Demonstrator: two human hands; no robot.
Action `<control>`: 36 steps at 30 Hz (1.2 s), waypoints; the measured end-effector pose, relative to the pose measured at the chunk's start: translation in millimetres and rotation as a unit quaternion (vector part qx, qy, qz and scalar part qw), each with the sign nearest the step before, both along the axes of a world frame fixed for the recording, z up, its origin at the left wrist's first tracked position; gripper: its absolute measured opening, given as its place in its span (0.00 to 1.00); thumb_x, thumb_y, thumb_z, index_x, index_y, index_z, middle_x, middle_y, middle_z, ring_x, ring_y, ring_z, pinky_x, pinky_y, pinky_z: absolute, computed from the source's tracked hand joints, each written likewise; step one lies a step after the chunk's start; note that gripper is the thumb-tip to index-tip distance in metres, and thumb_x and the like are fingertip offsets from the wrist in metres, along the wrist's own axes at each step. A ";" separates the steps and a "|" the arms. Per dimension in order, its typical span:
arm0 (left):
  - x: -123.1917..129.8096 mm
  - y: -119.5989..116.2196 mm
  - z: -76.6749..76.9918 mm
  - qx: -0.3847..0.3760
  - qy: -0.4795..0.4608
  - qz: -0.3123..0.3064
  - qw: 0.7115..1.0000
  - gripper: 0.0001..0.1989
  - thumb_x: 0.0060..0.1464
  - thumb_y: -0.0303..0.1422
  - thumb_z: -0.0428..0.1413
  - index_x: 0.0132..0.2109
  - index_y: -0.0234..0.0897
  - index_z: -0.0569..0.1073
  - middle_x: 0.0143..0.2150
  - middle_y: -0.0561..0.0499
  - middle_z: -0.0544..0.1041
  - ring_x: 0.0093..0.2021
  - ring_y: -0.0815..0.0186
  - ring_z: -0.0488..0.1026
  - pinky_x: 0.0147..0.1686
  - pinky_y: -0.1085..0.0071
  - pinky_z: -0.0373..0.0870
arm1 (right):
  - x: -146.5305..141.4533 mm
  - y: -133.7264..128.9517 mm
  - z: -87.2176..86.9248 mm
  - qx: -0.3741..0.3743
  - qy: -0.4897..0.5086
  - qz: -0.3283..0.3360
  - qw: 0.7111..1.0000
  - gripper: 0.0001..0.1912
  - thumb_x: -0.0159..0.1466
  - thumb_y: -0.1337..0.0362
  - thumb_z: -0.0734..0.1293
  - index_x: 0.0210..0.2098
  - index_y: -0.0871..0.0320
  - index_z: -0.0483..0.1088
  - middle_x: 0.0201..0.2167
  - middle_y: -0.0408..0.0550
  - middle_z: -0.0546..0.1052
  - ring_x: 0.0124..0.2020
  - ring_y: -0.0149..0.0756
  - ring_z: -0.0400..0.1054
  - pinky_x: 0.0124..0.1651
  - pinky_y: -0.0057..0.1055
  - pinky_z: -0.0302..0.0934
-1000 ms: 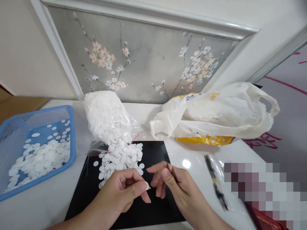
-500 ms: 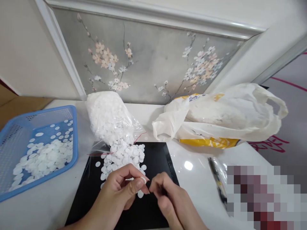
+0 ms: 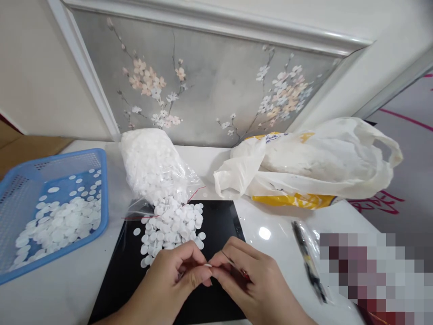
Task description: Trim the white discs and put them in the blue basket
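Observation:
My left hand (image 3: 174, 275) pinches a small white disc (image 3: 208, 265) edge-on between thumb and index finger. Thumb and index finger of my right hand (image 3: 260, 275) are closed at the disc's right edge. A thin, metallic-looking tool with a red part (image 3: 245, 273) lies within the right hand's grip; the fingers hide most of it, so its kind is unclear. Both hands are over a black board (image 3: 111, 280). Just beyond them spreads a pile of white discs (image 3: 176, 228), spilling from a clear plastic bag (image 3: 152, 162) packed with more.
At the left stands a blue plastic basket (image 3: 105, 189) containing many white discs. A white and yellow carrier bag (image 3: 314, 167) lies at the back right against the wall panel. Nearer on the right is a dark pen-like item (image 3: 307, 257) beside clear plastic. The far right is pixelated.
My right hand has moved up to the disc, and its fingertips now meet the left hand's. The thin tool with the red part has come into sight in it.

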State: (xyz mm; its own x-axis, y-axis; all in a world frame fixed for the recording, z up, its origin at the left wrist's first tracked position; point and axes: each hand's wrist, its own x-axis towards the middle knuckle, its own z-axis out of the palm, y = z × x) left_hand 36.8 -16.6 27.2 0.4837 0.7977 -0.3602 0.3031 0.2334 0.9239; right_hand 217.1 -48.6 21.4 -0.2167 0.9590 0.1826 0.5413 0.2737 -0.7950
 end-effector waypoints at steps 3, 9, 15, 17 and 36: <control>-0.6 -0.1 2.0 0.053 0.033 -0.018 0.998 0.15 0.58 0.44 0.52 0.30 0.38 0.73 0.27 0.53 0.76 0.29 0.67 0.68 0.28 0.73 0.58 | 4.4 -0.6 4.1 -0.004 0.003 0.033 0.999 0.08 0.67 0.68 0.60 0.37 0.58 0.71 0.29 0.44 0.69 0.27 0.30 0.66 0.31 0.24 0.62; -0.7 4.5 8.8 0.058 -0.013 0.053 0.997 0.10 0.57 0.39 0.56 0.31 0.40 0.76 0.27 0.54 0.77 0.27 0.70 0.68 0.27 0.76 0.61 | 10.0 -0.7 10.5 -0.065 0.029 0.053 0.996 0.20 0.73 0.54 0.49 0.56 0.54 0.62 0.36 0.48 0.73 0.35 0.35 0.70 0.38 0.29 0.65; -3.7 3.8 6.2 0.113 -0.032 0.058 0.991 0.10 0.57 0.37 0.57 0.30 0.40 0.78 0.25 0.54 0.76 0.26 0.70 0.68 0.27 0.76 0.62 | 6.2 -1.3 5.1 -0.004 -0.037 0.057 0.998 0.26 0.72 0.49 0.45 0.46 0.54 0.68 0.35 0.49 0.75 0.33 0.36 0.71 0.33 0.29 0.65; -4.7 2.9 5.2 0.156 -0.024 0.048 0.986 0.09 0.57 0.36 0.57 0.30 0.40 0.78 0.25 0.55 0.75 0.25 0.70 0.67 0.26 0.76 0.61 | 3.8 -1.6 5.0 0.016 -0.059 0.054 0.997 0.26 0.72 0.49 0.44 0.40 0.55 0.68 0.32 0.48 0.75 0.31 0.36 0.71 0.30 0.28 0.64; -6.9 -1.1 6.0 0.309 0.005 0.022 0.951 0.07 0.58 0.31 0.57 0.32 0.42 0.79 0.23 0.55 0.73 0.23 0.71 0.67 0.24 0.76 0.60 | 1.8 -1.8 11.1 0.086 -0.100 0.052 0.990 0.26 0.74 0.54 0.44 0.33 0.55 0.65 0.26 0.45 0.75 0.25 0.33 0.69 0.25 0.26 0.60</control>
State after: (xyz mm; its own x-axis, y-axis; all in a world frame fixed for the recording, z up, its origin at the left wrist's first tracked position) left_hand 29.8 -17.6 33.1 0.4441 0.8780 0.1787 0.3153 -0.3398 0.8861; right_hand 218.9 -50.3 32.6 -0.3602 0.8882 0.2853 0.6450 0.4580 -0.6117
